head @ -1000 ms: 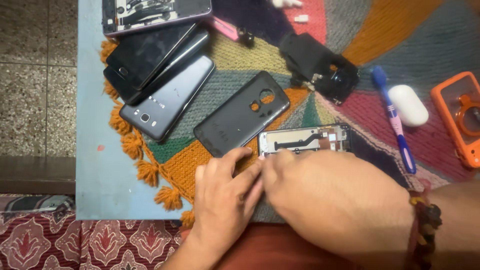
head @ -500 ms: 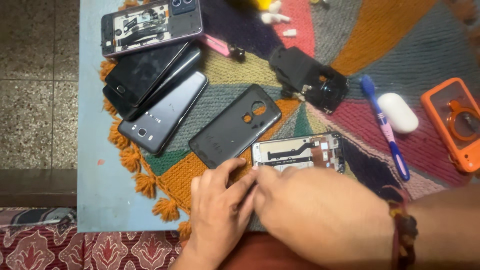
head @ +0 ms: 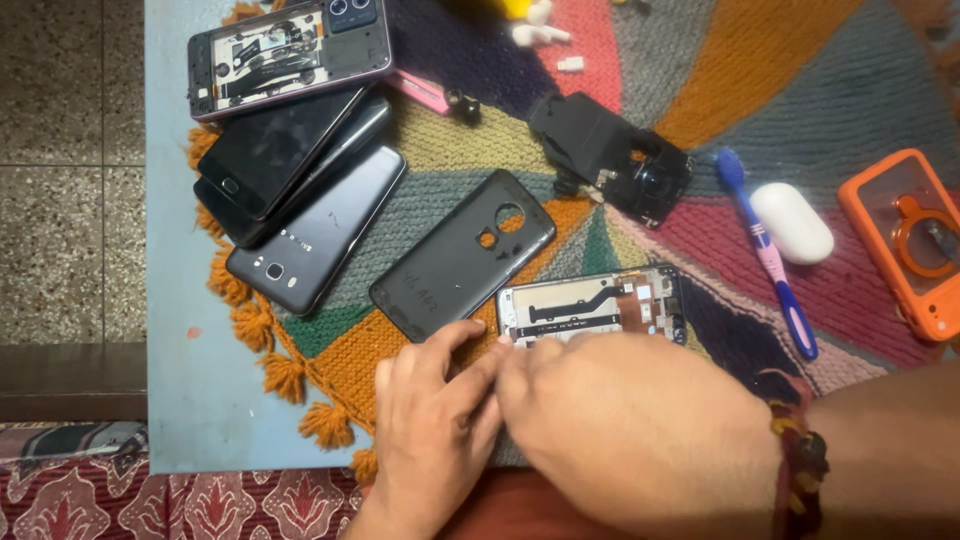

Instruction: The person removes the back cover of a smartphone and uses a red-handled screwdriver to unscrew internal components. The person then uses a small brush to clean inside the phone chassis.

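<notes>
An opened phone frame [head: 592,305] with bare silver and copper insides lies on the knitted mat [head: 700,90]. My right hand [head: 630,430] covers its near side, fingertips pressed at its lower left corner. My left hand [head: 430,430] rests beside it, thumb and forefinger touching the same corner. What the fingers pinch is hidden. A black phone back cover [head: 462,255] lies just above my left hand.
Stacked dark phones [head: 290,190] and another opened phone [head: 290,55] sit at the top left. A black plastic part [head: 610,155], a blue toothbrush [head: 768,250], a white earbud case [head: 792,222] and an orange phone case [head: 905,240] lie to the right. The blue table edge [head: 180,300] runs along the left.
The view has drifted so the table's things sit lower and further right. Both hands stay together at the opened phone's lower left corner.
</notes>
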Motion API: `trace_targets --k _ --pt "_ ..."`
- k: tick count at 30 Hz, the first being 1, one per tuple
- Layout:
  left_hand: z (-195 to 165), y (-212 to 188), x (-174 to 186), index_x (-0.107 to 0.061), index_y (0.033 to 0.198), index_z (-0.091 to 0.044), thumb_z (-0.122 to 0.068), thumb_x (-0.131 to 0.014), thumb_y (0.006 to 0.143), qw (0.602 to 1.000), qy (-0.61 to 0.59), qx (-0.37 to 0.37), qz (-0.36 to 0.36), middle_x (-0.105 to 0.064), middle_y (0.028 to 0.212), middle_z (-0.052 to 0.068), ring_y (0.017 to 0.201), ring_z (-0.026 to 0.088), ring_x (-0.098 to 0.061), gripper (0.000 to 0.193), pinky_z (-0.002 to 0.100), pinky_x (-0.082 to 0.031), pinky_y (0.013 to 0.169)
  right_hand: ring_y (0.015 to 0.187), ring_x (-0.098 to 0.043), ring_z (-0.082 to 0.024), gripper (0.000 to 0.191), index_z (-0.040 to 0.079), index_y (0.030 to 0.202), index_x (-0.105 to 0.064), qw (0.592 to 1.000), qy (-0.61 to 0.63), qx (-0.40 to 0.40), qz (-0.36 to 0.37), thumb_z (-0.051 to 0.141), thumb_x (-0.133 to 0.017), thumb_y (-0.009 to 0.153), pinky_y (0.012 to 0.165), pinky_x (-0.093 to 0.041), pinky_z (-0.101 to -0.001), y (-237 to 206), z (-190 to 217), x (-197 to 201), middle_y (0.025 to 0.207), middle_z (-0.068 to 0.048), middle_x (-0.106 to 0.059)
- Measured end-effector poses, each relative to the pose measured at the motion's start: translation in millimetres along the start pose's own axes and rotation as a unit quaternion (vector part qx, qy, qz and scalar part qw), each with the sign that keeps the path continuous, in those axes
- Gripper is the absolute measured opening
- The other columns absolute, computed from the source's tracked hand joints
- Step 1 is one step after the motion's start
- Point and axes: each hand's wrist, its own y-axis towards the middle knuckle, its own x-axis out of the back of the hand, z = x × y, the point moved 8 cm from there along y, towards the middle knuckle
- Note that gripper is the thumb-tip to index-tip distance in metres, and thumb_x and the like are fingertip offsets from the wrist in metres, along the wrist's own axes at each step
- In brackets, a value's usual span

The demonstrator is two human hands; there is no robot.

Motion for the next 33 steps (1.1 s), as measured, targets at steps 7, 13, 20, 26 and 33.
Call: trace_targets --k 7,13,20,26,33 --pt "2 -2 0 -0.075 0.108 -0.012 -0.011 -0.078 0.072 1.000 -0.005 -0.003 -0.010 -0.066 0.127 0.005 0.103 0.026 -0.061 0.036 0.040 -0.042 0.086 0.070 -0.072 -0.029 0.032 -0.004 0.107 -0.061 0.996 0.020 0.018 -0.089 0.019 -0.061 0.085 0.052 -0.058 -0.0400 -1 5 19 0.097 -0.018 -0.063" --pt "1 -1 -1 -0.077 0.112 -0.014 -0.012 -0.079 0.073 1.000 0.006 -0.003 -0.004 -0.066 0.125 0.005 0.101 0.026 -0.060 0.040 0.040 -0.041 0.085 0.075 -0.072 -0.029 0.029 -0.003 0.105 -0.060 0.999 0.003 0.016 -0.031 0.020 -0.060 0.087 0.055 -0.058 -0.0398 0 4 -1 0.096 -0.018 -0.063" --pt "0 -2 0 -0.078 0.115 -0.013 -0.015 -0.080 0.074 1.000 -0.005 -0.007 -0.004 -0.065 0.123 0.005 0.099 0.026 -0.059 0.040 0.040 -0.041 0.084 0.075 -0.072 -0.027 0.034 -0.004 0.112 -0.059 0.999 -0.039 0.014 -0.002 0.023 -0.060 0.092 0.063 -0.059 -0.0374 -2 2 -11 0.093 -0.017 -0.065" --pt "3 -1 -2 -0.077 0.108 -0.013 -0.015 -0.080 0.074 1.000 -0.016 0.003 -0.001 -0.066 0.124 0.005 0.099 0.026 -0.059 0.034 0.040 -0.041 0.084 0.069 -0.073 -0.031 0.035 -0.001 0.115 -0.058 0.999 -0.027 0.013 -0.023 0.017 -0.061 0.085 0.056 -0.059 -0.0401 -2 3 -5 0.100 -0.021 -0.063" --pt "2 -1 -1 -0.077 0.111 -0.014 -0.013 -0.080 0.073 1.000 0.004 -0.007 -0.004 -0.066 0.124 0.004 0.099 0.025 -0.059 0.038 0.040 -0.041 0.085 0.077 -0.073 -0.029 0.025 0.000 0.106 -0.062 0.999 -0.005 0.007 -0.039 0.017 -0.059 0.088 0.061 -0.060 -0.0398 -2 5 -1 0.096 -0.018 -0.066"
